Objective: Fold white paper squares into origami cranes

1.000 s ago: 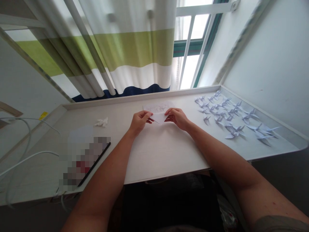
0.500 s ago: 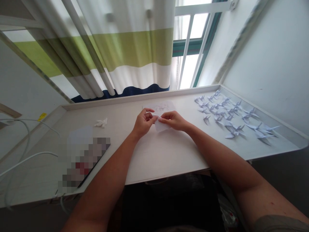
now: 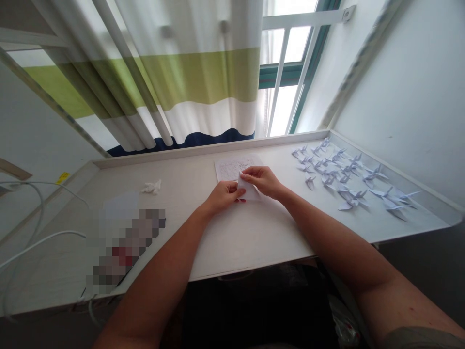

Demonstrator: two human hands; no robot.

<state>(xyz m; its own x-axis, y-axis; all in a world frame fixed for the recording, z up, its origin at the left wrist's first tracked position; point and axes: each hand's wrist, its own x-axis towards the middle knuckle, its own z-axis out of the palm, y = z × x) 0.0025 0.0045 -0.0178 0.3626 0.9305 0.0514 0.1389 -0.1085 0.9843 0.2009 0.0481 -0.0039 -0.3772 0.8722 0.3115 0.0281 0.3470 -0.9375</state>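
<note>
The left hand (image 3: pixel 222 195) and the right hand (image 3: pixel 264 180) are both closed on a small folded piece of white paper (image 3: pixel 251 192), which lies low over the pale wooden desk (image 3: pixel 236 235), just nearer the person than a flat white sheet with faint printing (image 3: pixel 229 168) and overlapping that sheet's near edge. The left thumb and fingertips pinch the folded piece at its left edge, fingers curled tight. The right thumb and forefinger nip its upper corner, and the other fingers are bent over it. Well to the right of the printed sheet stands a cluster of pale lilac folded paper cranes (image 3: pixel 339 173). To the sheet's left lies a crumpled white paper scrap (image 3: pixel 152 186), and far beyond that, thin white cables (image 3: pixel 34 241).
</note>
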